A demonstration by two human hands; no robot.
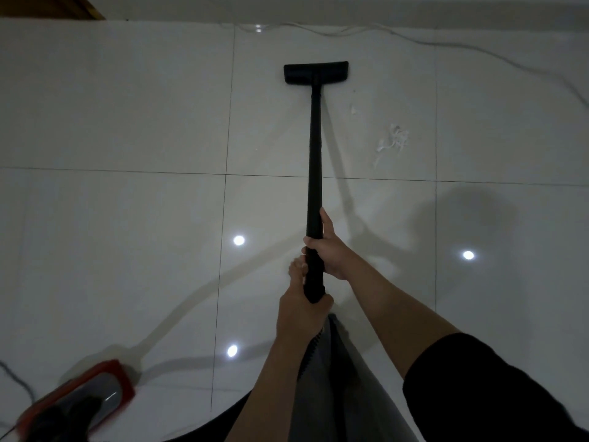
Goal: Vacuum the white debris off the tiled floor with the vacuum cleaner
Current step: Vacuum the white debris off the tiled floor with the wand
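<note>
A long black vacuum wand runs away from me across the white tiled floor. Its flat black floor nozzle rests on a tile near the far wall. My right hand grips the wand higher up, and my left hand is wrapped around its near end, where a ribbed hose hangs down. White debris lies in a small tangled heap to the right of the wand, behind the nozzle. A smaller white scrap lies closer to the nozzle.
The red and grey vacuum body sits on the floor at bottom left, with a grey cord beside it. A white cable snakes along the far wall and down the right side. A wooden edge shows at top left.
</note>
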